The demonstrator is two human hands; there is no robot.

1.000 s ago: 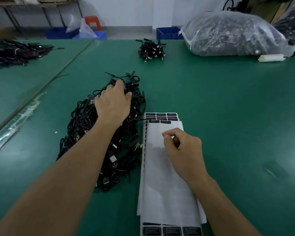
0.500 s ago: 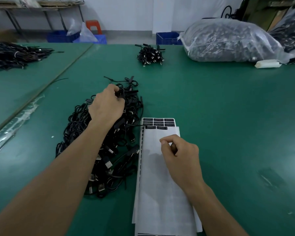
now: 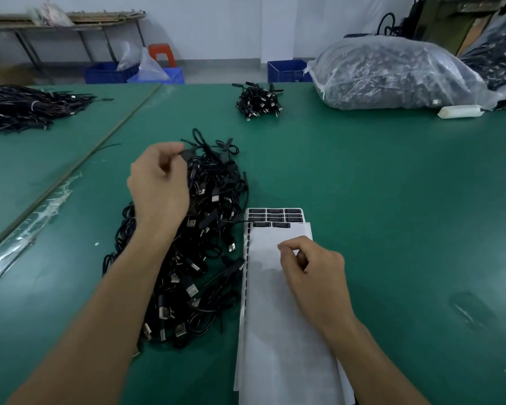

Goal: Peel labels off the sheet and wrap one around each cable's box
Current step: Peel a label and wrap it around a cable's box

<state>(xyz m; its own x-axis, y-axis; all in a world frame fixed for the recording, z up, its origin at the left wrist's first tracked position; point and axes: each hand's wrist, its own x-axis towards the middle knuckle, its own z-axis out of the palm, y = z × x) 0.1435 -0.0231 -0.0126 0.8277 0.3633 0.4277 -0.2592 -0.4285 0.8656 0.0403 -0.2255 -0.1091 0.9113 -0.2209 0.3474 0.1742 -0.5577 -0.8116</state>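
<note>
Now left hand point(image 3: 158, 182) pinches a black cable end point(image 3: 188, 153) above the cable pile point(image 3: 208, 258) on the green tabletop point(image 3: 392, 200); right hand point(image 3: 313, 267) rests curled on the label sheet point(image 3: 275, 331), pinching a label or not, cannot tell.

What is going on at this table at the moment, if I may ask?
A person is labelling cables at a green table. The left hand pinches one black cable at the far side of the cable pile. The right hand rests with curled fingers on the label sheet; whether it holds a label cannot be seen. A few rows of black labels sit at the sheet's far end.
</note>
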